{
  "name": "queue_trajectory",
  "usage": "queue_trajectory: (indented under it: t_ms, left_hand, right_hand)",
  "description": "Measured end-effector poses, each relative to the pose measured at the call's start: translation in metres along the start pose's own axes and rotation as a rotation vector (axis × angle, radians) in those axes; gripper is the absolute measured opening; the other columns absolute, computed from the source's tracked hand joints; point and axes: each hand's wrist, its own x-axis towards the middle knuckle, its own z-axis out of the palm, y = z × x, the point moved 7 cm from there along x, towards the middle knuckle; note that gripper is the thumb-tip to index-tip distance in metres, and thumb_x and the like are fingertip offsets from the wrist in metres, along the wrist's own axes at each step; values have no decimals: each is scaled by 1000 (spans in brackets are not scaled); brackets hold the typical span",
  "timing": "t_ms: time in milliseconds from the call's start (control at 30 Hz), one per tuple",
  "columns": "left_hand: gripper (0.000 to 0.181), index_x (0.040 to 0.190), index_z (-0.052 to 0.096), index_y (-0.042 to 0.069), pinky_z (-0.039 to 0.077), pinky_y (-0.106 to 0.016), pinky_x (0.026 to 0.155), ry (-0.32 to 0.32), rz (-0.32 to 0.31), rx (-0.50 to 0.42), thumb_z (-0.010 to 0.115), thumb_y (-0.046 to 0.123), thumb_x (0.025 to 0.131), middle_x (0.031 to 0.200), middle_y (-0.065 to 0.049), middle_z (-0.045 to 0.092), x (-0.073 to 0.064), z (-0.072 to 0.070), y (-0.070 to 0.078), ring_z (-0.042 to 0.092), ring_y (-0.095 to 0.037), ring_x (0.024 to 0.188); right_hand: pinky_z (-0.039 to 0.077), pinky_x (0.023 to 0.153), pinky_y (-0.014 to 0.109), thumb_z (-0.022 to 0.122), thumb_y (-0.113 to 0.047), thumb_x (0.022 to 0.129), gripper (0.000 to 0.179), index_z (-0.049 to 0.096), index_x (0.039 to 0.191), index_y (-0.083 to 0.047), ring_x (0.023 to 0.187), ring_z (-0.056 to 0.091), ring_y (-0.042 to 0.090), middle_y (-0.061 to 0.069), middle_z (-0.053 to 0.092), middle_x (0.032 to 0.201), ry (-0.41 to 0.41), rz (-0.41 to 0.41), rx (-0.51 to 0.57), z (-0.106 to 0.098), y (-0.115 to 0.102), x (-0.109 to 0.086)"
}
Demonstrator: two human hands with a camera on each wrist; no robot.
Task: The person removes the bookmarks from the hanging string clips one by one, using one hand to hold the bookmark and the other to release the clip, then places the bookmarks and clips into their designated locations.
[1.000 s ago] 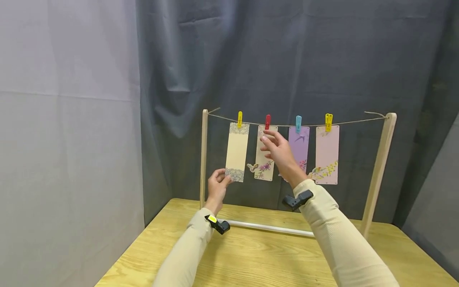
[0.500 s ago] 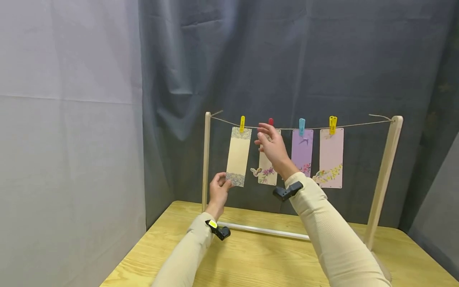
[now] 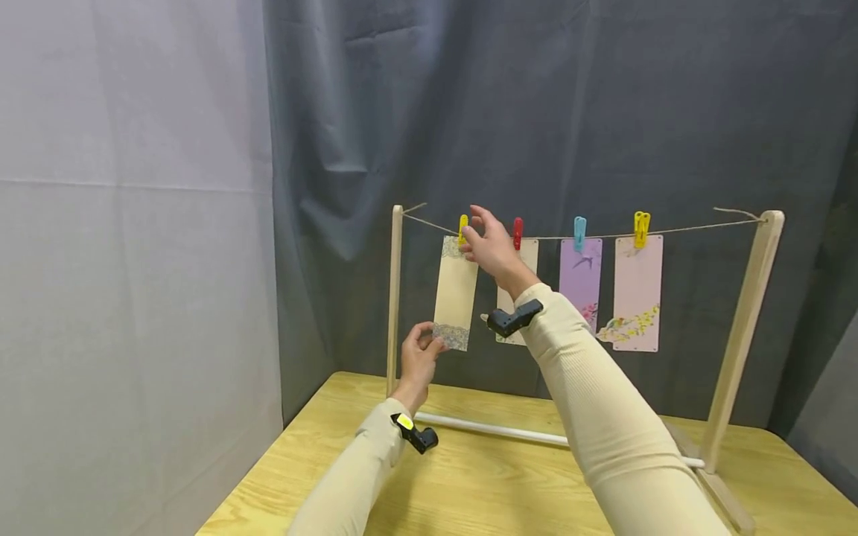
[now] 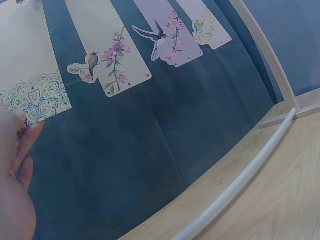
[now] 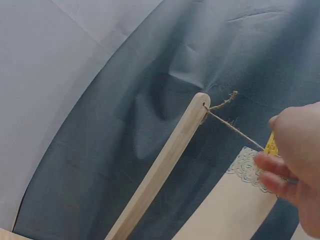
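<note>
My left hand pinches the lower left corner of a cream paper bookmark with grey lace-pattern bands at its ends. The bookmark hangs, slightly tilted, from a yellow clothespin on a twine line. At that clothespin is my right hand, its fingers apart and the thumb right beside the clip. In the right wrist view the hand covers part of the yellow clothespin. The left wrist view shows the thumb and fingers at the bookmark's lace edge.
Further right hang a cream bird bookmark under a red clothespin, a purple one under a blue clothespin, and a pink one under another yellow clothespin. Wooden posts and a white rod stand on the table.
My right hand has moved left from in front of the cream bird bookmark to the leftmost yellow clothespin. My left hand keeps its pinch on the lace bookmark's corner.
</note>
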Motion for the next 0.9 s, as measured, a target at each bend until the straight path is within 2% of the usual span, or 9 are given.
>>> queue_trajectory:
  t_ms: [67,133,300,533,667,900]
  left_hand:
    - [29,129,58,-4,57,-40,89,6,13,-5,60,-7,100,103,-29,67,2,0,3,65,-48,99]
    - [30,129,58,-4,57,-41,89,13,20,-5,60,-8,100,104,-32,66,3,0,6,64,-49,100]
    - [31,129,59,-4,56,-46,92,8,1,3,61,-9,99,101,-32,67,3,2,4,66,-45,97]
    - [28,125,62,-1,55,-47,94,1,-33,-5,61,-10,98,94,-22,69,-2,4,0,67,-44,96]
    - [28,125,61,-2,56,-44,92,-1,-18,-11,61,-10,99,97,-26,69,-2,4,-1,68,-38,94]
    - [27,126,59,-6,58,-37,86,17,7,-3,60,-10,98,101,-30,67,2,-2,2,66,-45,95]
  right_hand:
    - [54,97,43,48,-22,112,63,17,167,-21,109,66,32,14,27,165,-40,44,8,3,0,3]
    - [54,96,42,49,-24,112,66,13,167,-22,106,68,30,16,30,164,-49,88,29,3,1,5]
    - [57,89,36,47,-25,112,64,14,167,-18,91,67,22,17,45,150,31,137,77,-5,4,5]
    - [56,73,26,45,-26,113,55,30,162,-9,76,64,16,18,51,140,44,134,50,-3,9,6]
    - [55,69,25,46,-26,112,49,40,157,-7,72,63,14,17,52,135,70,124,45,-3,9,7]
    - [55,69,24,48,-24,112,46,44,154,-7,74,63,14,15,53,133,78,109,57,-2,8,9]
